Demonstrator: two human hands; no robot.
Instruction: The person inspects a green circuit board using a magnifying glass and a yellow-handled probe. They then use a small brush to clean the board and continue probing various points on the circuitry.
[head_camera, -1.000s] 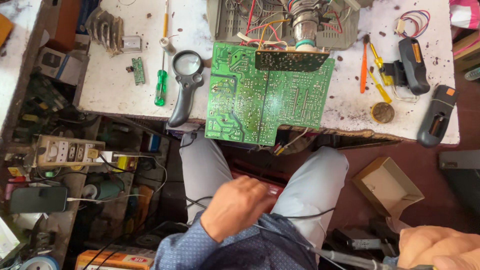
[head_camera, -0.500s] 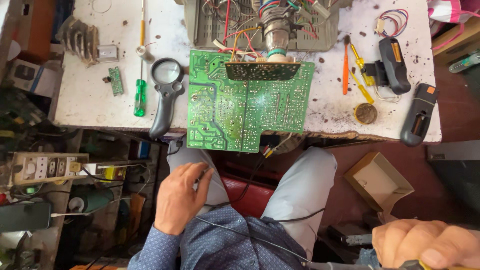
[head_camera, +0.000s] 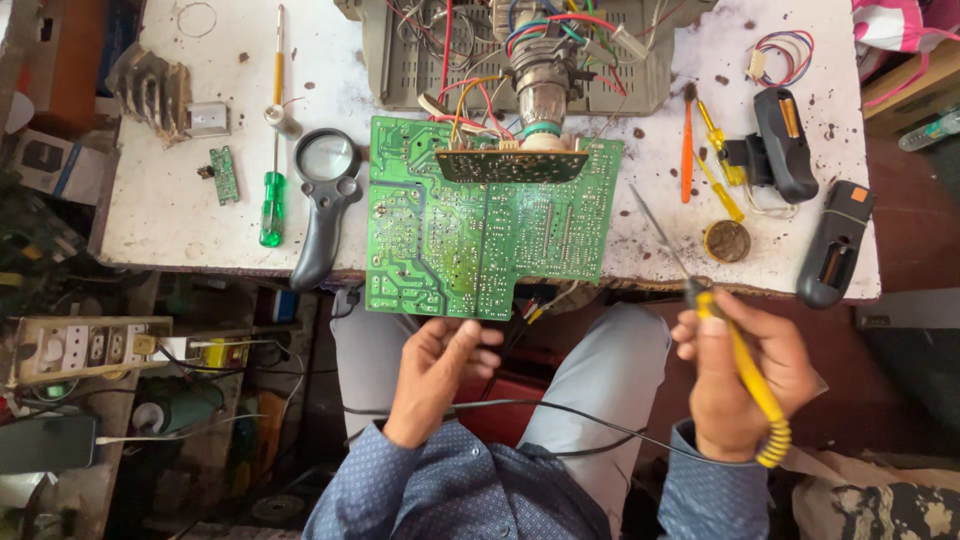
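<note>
the green circuit board overhangs the near edge of the white bench; steady its near edge first, i'd judge, then bring the tip in shallow; the right hand is closed around the yellow soldering iron, just right of the board; the left hand, fingers loosely curled and holding nothing, sits just below it.

The soldering iron has a yellow handle with a ribbed yellow end and a thin metal tip. It is held slanted, the tip pointing up and to the left over the counter's front edge, near the right side of the circuit board. The circuit board is green, lies flat with its soldered side up, and overhangs the counter's front edge.
</note>
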